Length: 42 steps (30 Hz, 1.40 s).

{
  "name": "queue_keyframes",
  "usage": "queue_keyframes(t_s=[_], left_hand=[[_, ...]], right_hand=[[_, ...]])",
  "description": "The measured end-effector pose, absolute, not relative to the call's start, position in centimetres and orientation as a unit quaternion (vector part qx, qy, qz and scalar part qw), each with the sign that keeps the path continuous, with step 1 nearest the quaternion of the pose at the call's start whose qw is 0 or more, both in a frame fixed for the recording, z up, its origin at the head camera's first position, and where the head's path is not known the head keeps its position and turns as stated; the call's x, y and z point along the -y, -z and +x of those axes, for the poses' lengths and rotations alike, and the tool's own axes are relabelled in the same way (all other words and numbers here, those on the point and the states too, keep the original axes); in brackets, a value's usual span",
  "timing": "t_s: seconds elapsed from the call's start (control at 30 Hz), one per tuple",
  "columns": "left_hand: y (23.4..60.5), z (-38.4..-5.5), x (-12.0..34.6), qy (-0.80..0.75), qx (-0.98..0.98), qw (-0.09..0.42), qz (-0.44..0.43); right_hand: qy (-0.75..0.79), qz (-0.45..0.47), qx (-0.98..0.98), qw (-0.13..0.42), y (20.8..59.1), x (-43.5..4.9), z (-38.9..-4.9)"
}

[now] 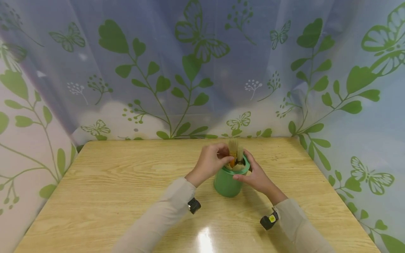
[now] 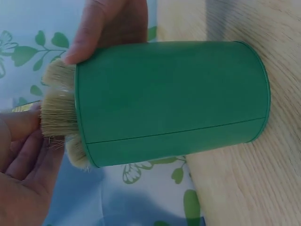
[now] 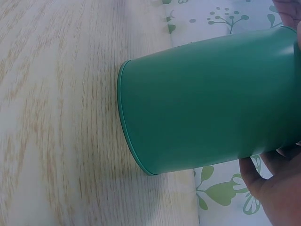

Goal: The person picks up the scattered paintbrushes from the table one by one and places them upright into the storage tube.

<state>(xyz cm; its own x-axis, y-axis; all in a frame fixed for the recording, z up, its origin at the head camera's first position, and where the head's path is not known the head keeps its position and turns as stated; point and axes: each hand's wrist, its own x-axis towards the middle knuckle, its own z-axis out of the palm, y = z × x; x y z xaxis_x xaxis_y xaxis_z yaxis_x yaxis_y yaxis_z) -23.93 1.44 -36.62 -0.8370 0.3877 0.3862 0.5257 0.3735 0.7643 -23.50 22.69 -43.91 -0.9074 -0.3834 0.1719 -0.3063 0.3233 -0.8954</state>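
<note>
A green cylindrical pot (image 1: 226, 185) stands upright on the table with several bristle brushes in it, bristles up. At its mouth, my left hand (image 1: 209, 162) pinches a brush (image 1: 233, 147) that has pale bristles and an orange part below them. My right hand (image 1: 257, 178) grips the pot around its rim, thumb on the near side and fingers on the far side. In the left wrist view, pale bristles (image 2: 59, 113) stick out past the rim beside the left fingers. The lower ends of the brushes are hidden inside the pot (image 3: 207, 103).
The pot's base rests on a light wood-grain table (image 1: 126, 175). Behind and at both sides hangs a curtain (image 1: 152, 52) printed with green leaves and butterflies. Each wrist carries a small black camera (image 1: 194, 205).
</note>
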Motion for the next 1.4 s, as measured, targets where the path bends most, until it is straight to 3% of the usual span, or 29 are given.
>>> queue_keyframes(t_s=[0.17,0.4,0.63,0.8,1.4], left_hand=[[36.6,-24.0,-1.5,0.486,0.827,0.064,-0.276],[35.9,-23.8,-1.5,0.485,0.824,0.095,-0.278],[35.9,-23.4,-1.7,0.392,0.872,0.043,-0.29],[36.3,-23.5,-1.4,0.439,0.852,0.056,-0.28],[38.5,-25.1,4.8,0.418,0.878,0.056,-0.224]], right_hand=[[0.54,-0.215,-0.813,0.034,43.9,-22.7,-23.5],[0.54,-0.213,-0.813,0.038,44.1,-22.8,-23.7],[0.537,-0.196,-0.819,0.053,44.1,-22.9,-23.5],[0.544,-0.225,-0.807,0.043,44.1,-22.8,-23.4],[0.511,-0.223,-0.829,0.045,43.8,-23.0,-23.7]])
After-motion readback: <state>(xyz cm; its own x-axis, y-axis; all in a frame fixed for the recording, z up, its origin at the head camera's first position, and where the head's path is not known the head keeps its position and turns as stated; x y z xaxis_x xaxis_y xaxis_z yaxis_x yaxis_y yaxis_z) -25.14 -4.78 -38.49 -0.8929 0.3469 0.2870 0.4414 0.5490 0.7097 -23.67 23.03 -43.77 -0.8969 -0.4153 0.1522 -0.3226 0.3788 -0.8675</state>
